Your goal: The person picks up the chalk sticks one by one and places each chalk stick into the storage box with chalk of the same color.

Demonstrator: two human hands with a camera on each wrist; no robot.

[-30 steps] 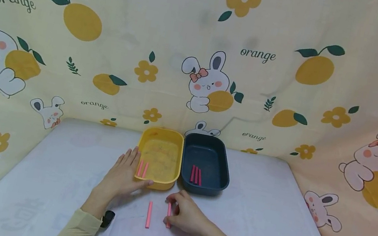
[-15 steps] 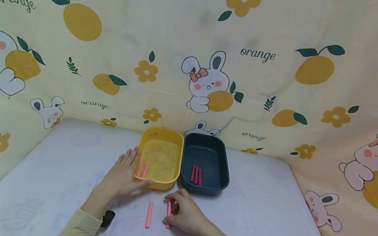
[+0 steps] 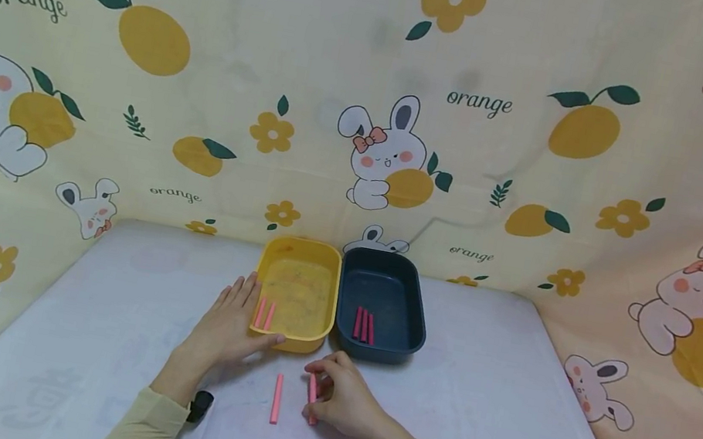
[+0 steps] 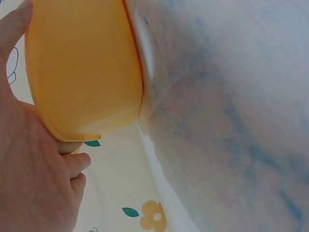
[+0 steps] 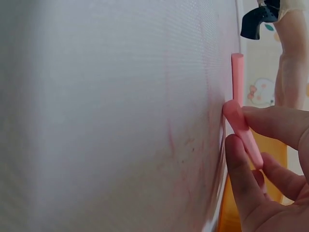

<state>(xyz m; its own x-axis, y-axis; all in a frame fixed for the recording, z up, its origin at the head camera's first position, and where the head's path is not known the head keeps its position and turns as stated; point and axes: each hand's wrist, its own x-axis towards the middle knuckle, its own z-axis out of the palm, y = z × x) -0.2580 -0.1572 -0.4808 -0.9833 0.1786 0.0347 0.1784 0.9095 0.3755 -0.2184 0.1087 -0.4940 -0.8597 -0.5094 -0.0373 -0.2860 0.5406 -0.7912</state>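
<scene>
In the head view my left hand (image 3: 226,327) rests on the near left corner of the yellow tray (image 3: 305,243), its fingers straight along the side and its thumb at the front rim. In front of the trays my right hand (image 3: 348,399) pinches a pink chalk stick (image 5: 244,133) between thumb and fingers, tilted at the tabletop. To its left, a second pink chalk stick (image 3: 277,399) lies on the table. Two light pink sticks (image 3: 269,315) lie in the yellow tray's near left corner.
A dark blue tray (image 3: 391,259) stands against the yellow tray's right side, with three darker pink sticks (image 3: 364,325) inside. A white cloth (image 3: 500,418) covers the table. Behind it hangs a printed curtain (image 3: 334,36).
The chalk stick in my right hand has tipped slightly, its far end moving a little left. My left hand and the trays stay where they were.
</scene>
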